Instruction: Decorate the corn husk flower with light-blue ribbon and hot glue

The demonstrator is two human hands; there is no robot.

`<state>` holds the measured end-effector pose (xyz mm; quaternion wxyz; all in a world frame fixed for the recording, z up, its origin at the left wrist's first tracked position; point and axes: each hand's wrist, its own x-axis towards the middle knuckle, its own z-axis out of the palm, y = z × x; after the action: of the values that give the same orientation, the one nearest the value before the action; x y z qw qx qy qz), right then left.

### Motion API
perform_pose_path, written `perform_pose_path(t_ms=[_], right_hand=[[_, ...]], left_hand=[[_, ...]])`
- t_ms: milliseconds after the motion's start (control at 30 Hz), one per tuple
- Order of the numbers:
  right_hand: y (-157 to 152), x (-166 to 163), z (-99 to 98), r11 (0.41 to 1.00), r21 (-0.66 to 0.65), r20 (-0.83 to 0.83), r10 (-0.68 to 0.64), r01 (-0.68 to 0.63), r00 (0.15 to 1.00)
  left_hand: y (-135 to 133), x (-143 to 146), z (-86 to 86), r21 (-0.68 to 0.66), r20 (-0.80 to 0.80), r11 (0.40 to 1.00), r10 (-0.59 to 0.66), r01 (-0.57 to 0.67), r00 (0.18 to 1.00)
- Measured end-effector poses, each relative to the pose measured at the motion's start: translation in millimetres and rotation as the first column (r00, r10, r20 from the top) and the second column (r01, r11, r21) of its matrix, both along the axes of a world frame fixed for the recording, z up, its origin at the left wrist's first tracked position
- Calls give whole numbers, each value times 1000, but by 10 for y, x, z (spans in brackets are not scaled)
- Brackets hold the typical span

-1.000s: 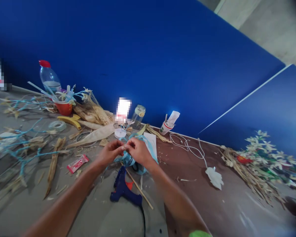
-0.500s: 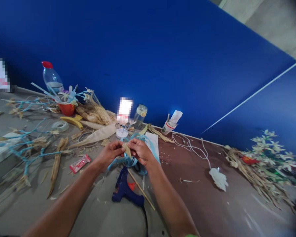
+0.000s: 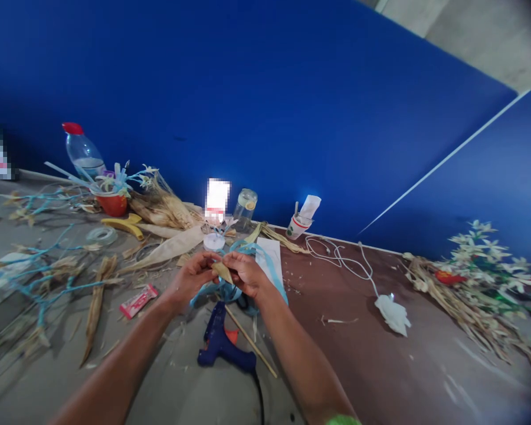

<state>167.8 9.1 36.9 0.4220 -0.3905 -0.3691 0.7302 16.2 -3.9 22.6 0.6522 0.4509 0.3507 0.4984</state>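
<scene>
Centrally, a tan, papery piece (image 3: 222, 273) is pinched between the left hand (image 3: 193, 277) and right hand (image 3: 246, 273), close together above the desk (image 3: 181, 389), part grey, part brown; beneath curls thin blue ribbon (image 3: 272, 268); nearer lies a smooth blue glue gun (image 3: 223, 347); wrinkled husks (image 3: 99, 313) lie leftward; a flat blue partition (image 3: 248, 88) rises behind.

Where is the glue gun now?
In the head view, the glue gun lies on the table, low and slightly left of centre, below the left hand and right hand, left of the thin stick.
</scene>
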Motion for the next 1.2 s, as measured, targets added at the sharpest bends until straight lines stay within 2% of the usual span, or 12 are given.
perform_pose_path(t_ms=[200, 333, 467, 567, 667, 733, 867, 933, 1033, 1200], right_hand=[[41, 51, -5, 995, -94, -114, 12, -23, 993], [50, 62, 18, 992, -123, -191, -19, -5, 981], [65, 27, -11, 980, -197, -187, -32, -5, 982], [65, 8, -37, 974, -228, -195, -36, -10, 980], [43, 3, -39, 984, -178, -159, -16, -13, 987], [18, -5, -33, 994, -112, -68, 0, -8, 998], [-38, -57, -36, 998, 62, 173, -41, 30, 984], [-55, -95, -54, 989, 141, 242, -70, 36, 968], [-60, -133, -91, 980, 195, 267, -88, 35, 960], [-42, -99, -96, 965, 239, 266, -174, 110, 948]], left_hand=[[-24, 26, 0, -103, -52, 995, -2, -3, 999], [-3, 69, -53, -45, -63, 997, 62, -64, 996], [36, 76, -103, 50, -150, 992, 123, -117, 981], [44, 66, -103, 61, -187, 984, 177, -169, 966], [28, 61, -89, 12, -176, 971, 237, -238, 955], [16, 61, -90, -10, -179, 965, 257, -263, 950], [17, 70, -120, -7, -156, 976, 216, -220, 964], [22, 77, -131, -14, -111, 982, 187, -190, 976], [25, 81, -132, -35, -46, 985, 165, -166, 985], [24, 58, -130, -92, -30, 981, 167, -169, 986]])
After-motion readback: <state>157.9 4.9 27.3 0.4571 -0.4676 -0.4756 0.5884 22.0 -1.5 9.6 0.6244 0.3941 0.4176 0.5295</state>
